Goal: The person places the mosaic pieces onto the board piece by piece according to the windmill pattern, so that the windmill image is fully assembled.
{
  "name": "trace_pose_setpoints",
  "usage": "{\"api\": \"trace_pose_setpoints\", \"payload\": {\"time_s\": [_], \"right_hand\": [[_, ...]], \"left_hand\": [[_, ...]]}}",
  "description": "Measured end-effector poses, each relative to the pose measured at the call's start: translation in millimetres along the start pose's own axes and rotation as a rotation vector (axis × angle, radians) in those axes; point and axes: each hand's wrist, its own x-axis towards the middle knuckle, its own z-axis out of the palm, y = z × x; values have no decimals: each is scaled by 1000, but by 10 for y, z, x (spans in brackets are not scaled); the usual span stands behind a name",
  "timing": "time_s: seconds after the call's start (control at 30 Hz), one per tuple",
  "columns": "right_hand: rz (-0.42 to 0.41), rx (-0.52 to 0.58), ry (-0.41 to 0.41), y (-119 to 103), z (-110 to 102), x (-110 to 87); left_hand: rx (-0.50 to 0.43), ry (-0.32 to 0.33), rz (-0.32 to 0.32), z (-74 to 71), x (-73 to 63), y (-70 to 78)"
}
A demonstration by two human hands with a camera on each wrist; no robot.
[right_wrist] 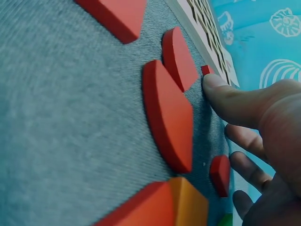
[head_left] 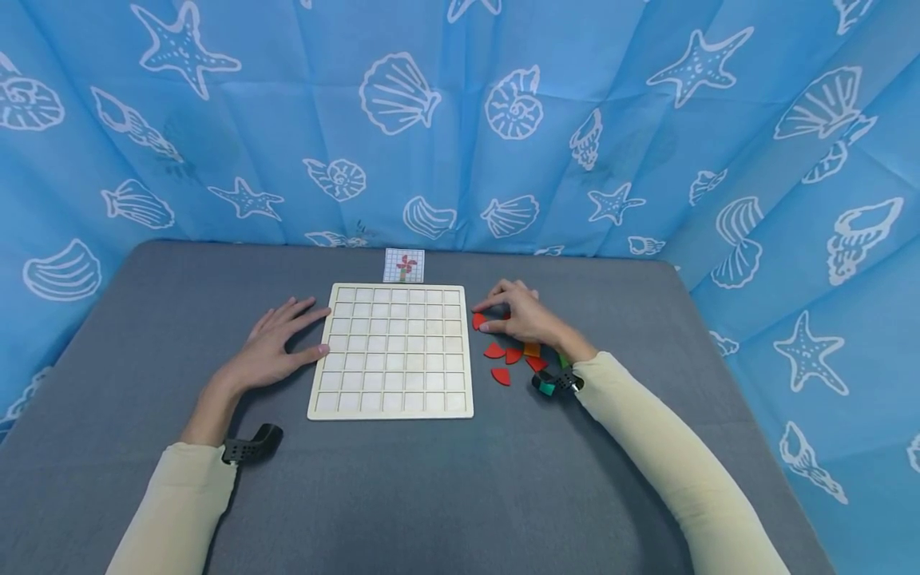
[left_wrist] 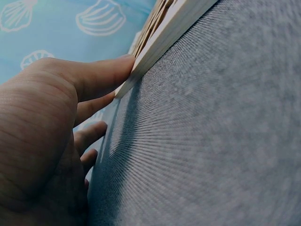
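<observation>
A pale wooden board point(head_left: 391, 416) with a raised square grid lies flat on the table. My left hand point(head_left: 271, 350) is at its left edge, thumb and index finger touching the rim with fairly straight fingers; the left wrist view shows the thumb against the board's side point(left_wrist: 157, 49). Just past the board's right edge, my right hand point(head_left: 528, 315) pinches a red quarter-circle piece point(head_left: 478, 321) between thumb and index finger. In the right wrist view the thumb hides most of that red piece point(right_wrist: 206, 69). Other red pieces point(head_left: 501, 376) lie loose near this hand.
Behind the board is a small card point(head_left: 404, 265) printed with a red pinwheel on a grid. An orange piece point(head_left: 532, 350), a green piece point(head_left: 564, 361) and a teal piece point(head_left: 547, 389) lie by the right wrist. A blue shell-patterned curtain point(head_left: 460, 160) surrounds the grey table point(head_left: 402, 495).
</observation>
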Motion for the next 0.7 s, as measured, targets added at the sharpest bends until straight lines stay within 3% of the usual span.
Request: {"api": "trace_pose_setpoints", "payload": {"time_s": [0.4,0.7], "right_hand": [[-61,-50,59,32,31,-76],[-135,-56,147,-52,-9,-100]], "left_hand": [[1,0,2,10,-2,-4],[3,3,-10,-2,-4,12]]}}
